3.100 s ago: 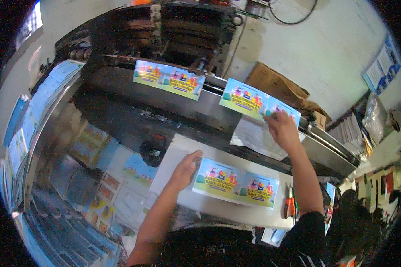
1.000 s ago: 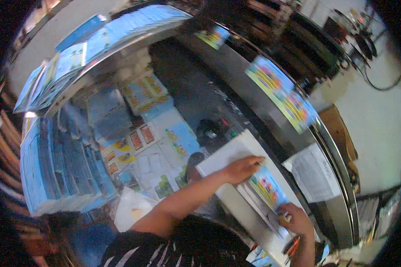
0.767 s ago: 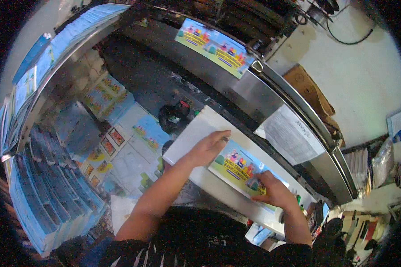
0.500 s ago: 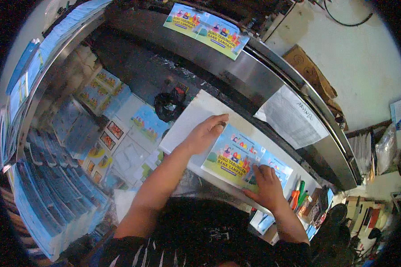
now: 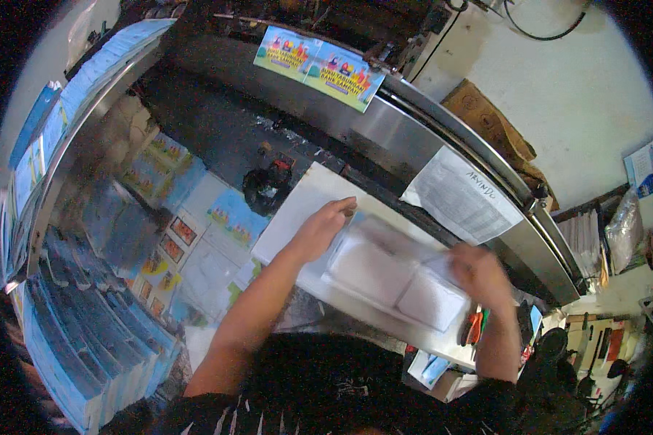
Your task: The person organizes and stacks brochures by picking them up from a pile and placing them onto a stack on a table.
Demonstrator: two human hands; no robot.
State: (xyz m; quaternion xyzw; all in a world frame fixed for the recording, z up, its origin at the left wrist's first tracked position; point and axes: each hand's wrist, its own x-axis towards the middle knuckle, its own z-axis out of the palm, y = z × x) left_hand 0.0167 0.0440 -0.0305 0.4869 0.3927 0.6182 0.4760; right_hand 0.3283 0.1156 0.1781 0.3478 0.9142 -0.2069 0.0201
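A booklet [image 5: 370, 264] lies on the narrow white board [image 5: 297, 203], with whitish pages or its plain side up, blurred by motion. Along its left edge rests my left hand [image 5: 322, 230], fingers stretched out and low over the board. At the booklet's far right corner is my right hand [image 5: 480, 272], bent and smeared by motion. Whether its fingers hold the paper cannot be made out.
Tall stacks of blue booklets [image 5: 98, 341] stand at left. An orange-handled tool [image 5: 474, 326] lies at the board's right end. Behind, colourful printed covers [image 5: 319, 69] and a grey paper sheet [image 5: 464, 196] rest on the metal machine edge. A black plastic bag [image 5: 263, 190] sits beyond the board.
The booklet's colourful printed cover no longer shows; whitish paper faces up. My right hand has moved right and away from me, off the booklet's middle. My left hand stays at the left edge.
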